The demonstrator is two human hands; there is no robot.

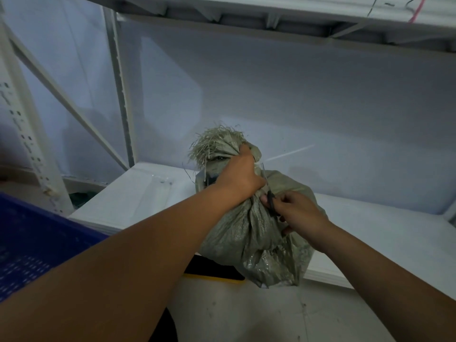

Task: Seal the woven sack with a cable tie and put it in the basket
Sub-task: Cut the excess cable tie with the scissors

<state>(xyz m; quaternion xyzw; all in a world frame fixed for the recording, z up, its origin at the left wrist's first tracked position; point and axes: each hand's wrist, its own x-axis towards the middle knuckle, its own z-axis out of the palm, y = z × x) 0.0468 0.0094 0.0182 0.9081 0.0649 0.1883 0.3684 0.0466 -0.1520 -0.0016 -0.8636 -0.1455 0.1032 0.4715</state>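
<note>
Blue plastic basket (29, 243) with little holes sits closest, low on the left. The sack is not in it yet. Next comes the grey-green woven sack (259, 233), standing at the edge of the white counter (370, 218). The left hand (240, 175) squeezes the bunched neck of the sack tight. The right hand (299, 213) holds what look like small black-handled scissors (271, 203) right by the neck. A thin white cable tie (290, 152) seems to be round the neck already, and its long tail pokes out to the right. So I think the tying is done and snipping off the tail is the step now. After that, the sack must go into the basket. Farthest back stands a white metal rack (121, 95).
</note>
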